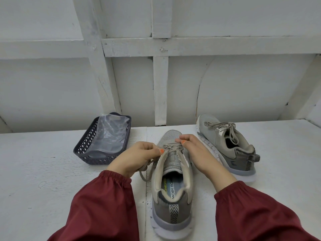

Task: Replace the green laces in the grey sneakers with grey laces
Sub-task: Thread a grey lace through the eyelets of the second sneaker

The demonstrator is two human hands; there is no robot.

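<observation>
Both hands are closed on the work. The left hand pinches the grey lace between thumb and fingers at the upper eyelets of the near sneaker. The right hand curls its thumb and fingertips onto the same lace one crossing further on, toward the toe. That sneaker stands upright between the two wrists, heel toward the person. The loose lace tails trail out under the left palm onto the table.

The step in hand looks like snugging the lacing, with the task near its end. To do it well, the person should take up slack one crossing at a time from toe to tongue. The right fingers should pin each crossing flat while the left draws the tail, keeping the lace untwisted and the two tails even in length.

Just past the right hand's knuckles, the far sneaker leans on its side against the wall, already threaded with its own grey lace. Beyond the left hand sits a dark basket with a clear plastic bag in it; what the bag holds cannot be made out.

The count is two sneakers, two grey laces, one basket and one bag. No green lace is in sight.
</observation>
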